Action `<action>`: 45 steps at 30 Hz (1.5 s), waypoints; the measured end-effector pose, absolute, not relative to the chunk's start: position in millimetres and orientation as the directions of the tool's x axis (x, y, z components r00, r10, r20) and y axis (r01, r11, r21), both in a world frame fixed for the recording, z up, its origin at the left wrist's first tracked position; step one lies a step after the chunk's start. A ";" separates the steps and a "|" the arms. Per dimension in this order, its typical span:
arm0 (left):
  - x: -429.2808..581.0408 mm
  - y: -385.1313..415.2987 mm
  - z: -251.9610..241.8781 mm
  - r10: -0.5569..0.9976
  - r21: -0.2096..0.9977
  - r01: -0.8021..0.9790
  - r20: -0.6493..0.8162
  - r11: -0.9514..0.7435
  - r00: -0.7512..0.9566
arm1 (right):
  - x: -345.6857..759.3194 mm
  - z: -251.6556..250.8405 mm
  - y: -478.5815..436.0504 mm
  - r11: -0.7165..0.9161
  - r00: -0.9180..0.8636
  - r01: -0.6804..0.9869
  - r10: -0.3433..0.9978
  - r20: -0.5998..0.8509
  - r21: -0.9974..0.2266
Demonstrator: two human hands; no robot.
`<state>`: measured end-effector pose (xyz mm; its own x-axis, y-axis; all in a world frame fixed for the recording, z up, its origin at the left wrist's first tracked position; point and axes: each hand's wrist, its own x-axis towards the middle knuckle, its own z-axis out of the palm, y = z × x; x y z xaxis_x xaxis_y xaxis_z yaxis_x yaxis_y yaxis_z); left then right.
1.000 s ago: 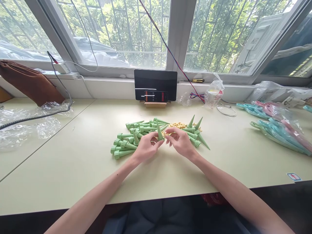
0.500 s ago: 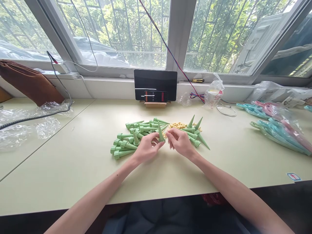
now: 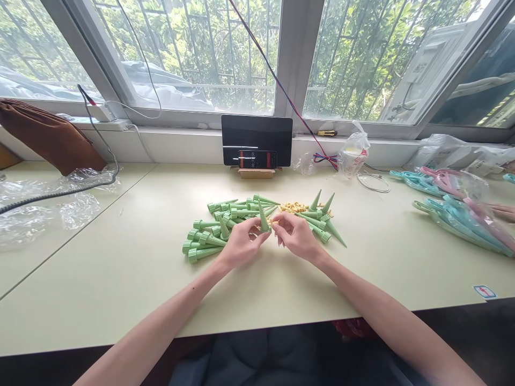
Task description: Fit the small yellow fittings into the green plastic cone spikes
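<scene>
A barred window (image 3: 237, 53) fills the top of the frame, leaves beyond it. Below, a pale yellow-green table (image 3: 132, 279) spans the picture. A brown bag (image 3: 48, 134) lies at the upper left, above crumpled clear plastic (image 3: 80, 210); at the right edge, teal and pink plastic articles (image 3: 462, 214) lie partly in clear wrapping. At upper centre a black screen (image 3: 257, 131) stands propped, a phone (image 3: 257, 159) in front of its lower part. A heap of green ribbed-capped cones (image 3: 207, 238) spreads left of the frame's middle, with a smaller group (image 3: 322, 233) to the right.

Between them, at the centre, the left hand (image 3: 243, 244) grips one green cone (image 3: 263, 216) near its wide end, its tip pointing up and leaning slightly left. The right hand (image 3: 298, 236) is just beside that wide end, fingers curled and thumb close to the index finger; whether it pinches anything cannot be told. Small yellow pieces (image 3: 293, 207) lie piled just above it, and a yellow-and-black cutter (image 3: 327, 133) rests on the sill, upper right of centre.
</scene>
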<state>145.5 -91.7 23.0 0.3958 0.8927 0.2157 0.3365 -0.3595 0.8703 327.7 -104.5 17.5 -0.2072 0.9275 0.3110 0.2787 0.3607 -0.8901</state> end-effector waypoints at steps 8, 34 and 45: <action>145.7 -91.8 22.7 0.894 0.865 0.347 0.219 -0.364 0.390 | 327.2 18.6 -104.1 0.328 -0.209 0.246 0.937 0.281 -0.912; 145.8 -92.3 24.1 0.883 0.849 0.368 0.213 -0.379 0.418 | 328.9 19.7 -103.9 0.350 -0.172 0.405 0.936 0.306 -0.845; 144.2 -89.7 21.2 0.895 0.845 0.388 0.209 -0.369 0.394 | 327.8 20.9 -103.2 0.415 -0.143 0.312 0.910 0.390 -0.855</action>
